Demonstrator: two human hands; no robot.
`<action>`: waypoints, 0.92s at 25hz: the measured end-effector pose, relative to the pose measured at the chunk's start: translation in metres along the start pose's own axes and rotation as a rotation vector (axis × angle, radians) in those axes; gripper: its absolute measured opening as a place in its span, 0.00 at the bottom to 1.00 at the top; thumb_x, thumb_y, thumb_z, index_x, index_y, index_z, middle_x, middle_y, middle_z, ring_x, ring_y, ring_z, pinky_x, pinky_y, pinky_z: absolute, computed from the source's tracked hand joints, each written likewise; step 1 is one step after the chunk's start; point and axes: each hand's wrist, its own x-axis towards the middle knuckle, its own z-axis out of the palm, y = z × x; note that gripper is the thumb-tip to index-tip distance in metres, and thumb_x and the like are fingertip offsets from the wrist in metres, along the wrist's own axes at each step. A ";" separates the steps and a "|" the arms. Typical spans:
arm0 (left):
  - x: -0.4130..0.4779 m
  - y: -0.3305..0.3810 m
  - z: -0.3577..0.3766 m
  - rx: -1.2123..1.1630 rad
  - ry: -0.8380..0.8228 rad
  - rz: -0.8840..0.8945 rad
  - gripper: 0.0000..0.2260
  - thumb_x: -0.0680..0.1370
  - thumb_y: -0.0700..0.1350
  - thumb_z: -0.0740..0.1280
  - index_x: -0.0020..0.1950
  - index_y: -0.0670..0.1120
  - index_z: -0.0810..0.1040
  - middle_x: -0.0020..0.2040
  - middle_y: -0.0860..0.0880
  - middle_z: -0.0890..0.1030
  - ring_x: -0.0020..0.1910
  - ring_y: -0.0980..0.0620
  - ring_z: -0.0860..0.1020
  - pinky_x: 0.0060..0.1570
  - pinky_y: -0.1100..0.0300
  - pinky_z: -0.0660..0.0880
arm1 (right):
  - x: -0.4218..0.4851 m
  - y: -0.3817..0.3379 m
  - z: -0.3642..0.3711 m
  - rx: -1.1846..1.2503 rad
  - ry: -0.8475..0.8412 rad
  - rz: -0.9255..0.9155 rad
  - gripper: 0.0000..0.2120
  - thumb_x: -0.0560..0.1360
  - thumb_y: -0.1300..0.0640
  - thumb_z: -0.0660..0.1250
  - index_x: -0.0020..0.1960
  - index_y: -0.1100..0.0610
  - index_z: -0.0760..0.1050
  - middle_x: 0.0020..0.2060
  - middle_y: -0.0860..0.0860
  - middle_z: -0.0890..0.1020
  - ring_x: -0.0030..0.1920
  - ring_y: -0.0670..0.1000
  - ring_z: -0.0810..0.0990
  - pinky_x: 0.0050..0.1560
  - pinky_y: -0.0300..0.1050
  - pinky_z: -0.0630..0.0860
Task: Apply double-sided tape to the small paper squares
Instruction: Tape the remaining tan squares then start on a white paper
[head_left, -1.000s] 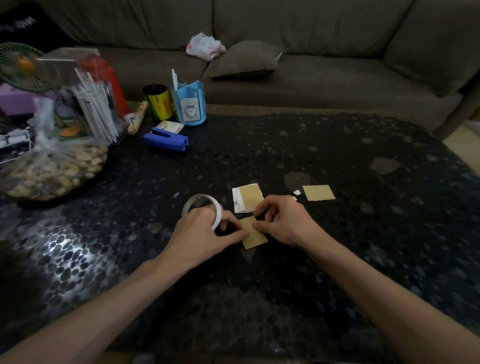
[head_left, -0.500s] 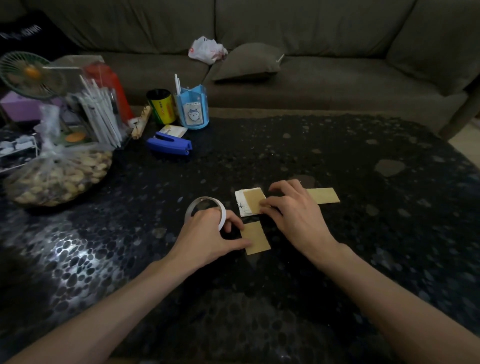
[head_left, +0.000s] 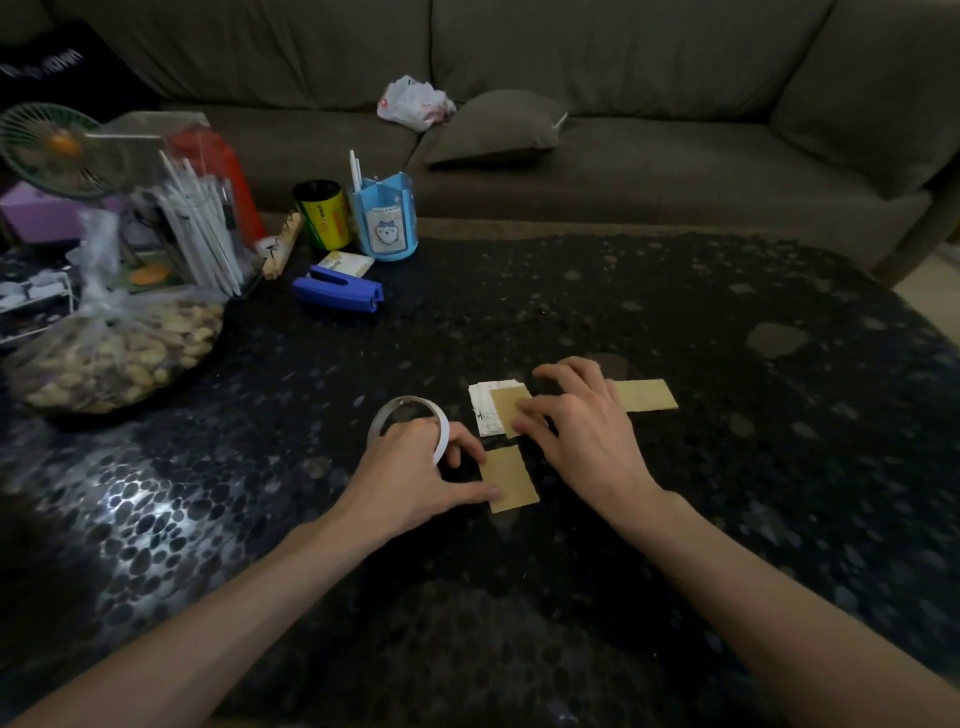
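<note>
Two hands are down near the middle of the dark pebbled surface (head_left: 623, 597). The left hand (head_left: 415, 483) grasps the tape roll (head_left: 408, 426), fingers curled over its rim, with the roll tilted up on its edge. Its thumb tip touches the near left side of a brown square (head_left: 511, 480), which lies flat just right of the roll. Beyond that square, a little toward the far edge, sits the stack (head_left: 480, 410) of small white papers with a brown top square (head_left: 506, 408) on it. The right hand (head_left: 582, 436) is over there, released, fingers spread and loose. Its thumb side lies on the top square's right half, with nothing gripped that can be seen. Just past that hand, toward the right edge, a longer brown piece (head_left: 647, 395) lies flat, partly hidden by the fingers. Off at the far left corner there's clutter. A blue stapler (head_left: 337, 293) lies in front of a blue pen holder (head_left: 384, 218), with a yellow can (head_left: 324, 213) beside the holder. Nearer the left edge there's a tied bag of nuts (head_left: 114, 348), and behind it a small green fan (head_left: 52, 150). Beyond the far edge runs a sofa (head_left: 675, 171), carrying a cushion (head_left: 493, 130) and a crumpled plastic bag (head_left: 413, 104).
</note>
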 end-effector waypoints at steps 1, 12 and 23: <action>0.000 0.000 0.000 -0.002 0.000 0.001 0.14 0.69 0.62 0.78 0.50 0.63 0.80 0.45 0.57 0.79 0.37 0.57 0.78 0.40 0.58 0.77 | 0.000 -0.001 0.000 0.005 0.005 -0.002 0.12 0.80 0.49 0.71 0.61 0.51 0.85 0.71 0.50 0.77 0.75 0.54 0.65 0.73 0.56 0.69; -0.002 0.002 -0.002 -0.006 -0.013 -0.005 0.13 0.70 0.61 0.78 0.49 0.64 0.78 0.46 0.57 0.79 0.39 0.57 0.79 0.39 0.62 0.76 | 0.001 0.001 -0.001 0.014 -0.045 0.035 0.16 0.81 0.46 0.68 0.67 0.47 0.82 0.77 0.48 0.70 0.79 0.54 0.59 0.76 0.55 0.63; 0.001 0.014 -0.014 -0.636 0.100 -0.264 0.16 0.80 0.61 0.67 0.50 0.51 0.86 0.34 0.56 0.83 0.35 0.57 0.80 0.32 0.68 0.75 | -0.009 -0.006 -0.010 0.259 0.176 -0.049 0.11 0.77 0.51 0.75 0.59 0.48 0.86 0.66 0.47 0.82 0.67 0.49 0.72 0.62 0.43 0.70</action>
